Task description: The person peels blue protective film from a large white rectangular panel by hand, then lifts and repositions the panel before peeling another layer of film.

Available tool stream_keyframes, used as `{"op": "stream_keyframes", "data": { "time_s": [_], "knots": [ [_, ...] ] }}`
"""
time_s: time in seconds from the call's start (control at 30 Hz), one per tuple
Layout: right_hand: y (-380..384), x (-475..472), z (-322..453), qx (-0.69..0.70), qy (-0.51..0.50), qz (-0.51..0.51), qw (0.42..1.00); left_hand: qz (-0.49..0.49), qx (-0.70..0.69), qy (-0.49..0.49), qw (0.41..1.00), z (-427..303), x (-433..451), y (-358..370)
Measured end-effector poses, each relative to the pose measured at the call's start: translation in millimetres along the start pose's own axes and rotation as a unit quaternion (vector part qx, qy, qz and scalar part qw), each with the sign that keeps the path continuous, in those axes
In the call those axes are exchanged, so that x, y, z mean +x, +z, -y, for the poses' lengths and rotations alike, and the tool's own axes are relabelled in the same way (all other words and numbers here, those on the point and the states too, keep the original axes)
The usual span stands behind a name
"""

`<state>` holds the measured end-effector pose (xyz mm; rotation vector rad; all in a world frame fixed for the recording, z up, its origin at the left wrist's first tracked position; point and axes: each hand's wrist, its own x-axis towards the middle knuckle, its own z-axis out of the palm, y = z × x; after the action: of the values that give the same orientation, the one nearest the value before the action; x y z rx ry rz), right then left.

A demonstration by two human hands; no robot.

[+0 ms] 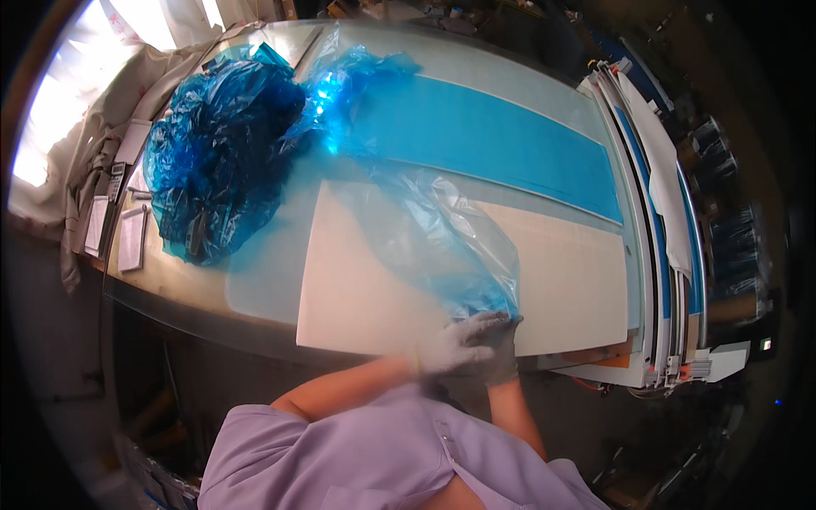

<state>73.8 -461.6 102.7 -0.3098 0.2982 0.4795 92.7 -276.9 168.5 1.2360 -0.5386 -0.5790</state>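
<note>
My left hand (454, 345), in a pale knitted glove, lies across the gathered end of a blue-tinted clear plastic film (440, 255). Close against it on the right, my right hand (505, 347), gloved too, has its fingers at the same gathered end; the left partly covers it. The film stretches from my hands up and left over a white rectangular sheet (561, 280) towards a bright crumpled part. A large heap of crumpled blue film (223, 146) sits on the table's left. Beyond the white sheet lies a long blue panel (497, 140) with pale edges.
Long rails with blue and white strips (656, 191) border the table's right end. Notepads (132, 237) and a calculator (116, 181) lie at the left edge, beside a bunched curtain (95, 146). The table's near edge (210, 325) runs in front of me.
</note>
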Motion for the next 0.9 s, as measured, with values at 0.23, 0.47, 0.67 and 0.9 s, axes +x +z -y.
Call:
{"op": "stream_keyframes", "data": {
  "time_s": [0.23,0.47,0.67,0.9],
  "knots": [
    [12.3,-42.7,126.4,-0.181,-0.295,-0.124,0.93,-0.191,-0.051,-0.222,0.955,22.4,-60.9,-15.3],
    [-112.7,-141.5,317.5,-0.232,-0.328,-0.281,0.872,-0.535,0.001,-0.158,0.83,88.2,-93.5,-53.1],
    [-195.4,-210.7,375.7,-0.281,-0.282,-0.467,0.789,-0.599,0.008,-0.126,0.79,86.4,-59.3,-64.3],
    [-223.1,-239.8,345.5,-0.265,-0.313,-0.572,0.711,-0.595,-0.1,0.02,0.797,85.8,-19.7,-52.8]
  ]
}}
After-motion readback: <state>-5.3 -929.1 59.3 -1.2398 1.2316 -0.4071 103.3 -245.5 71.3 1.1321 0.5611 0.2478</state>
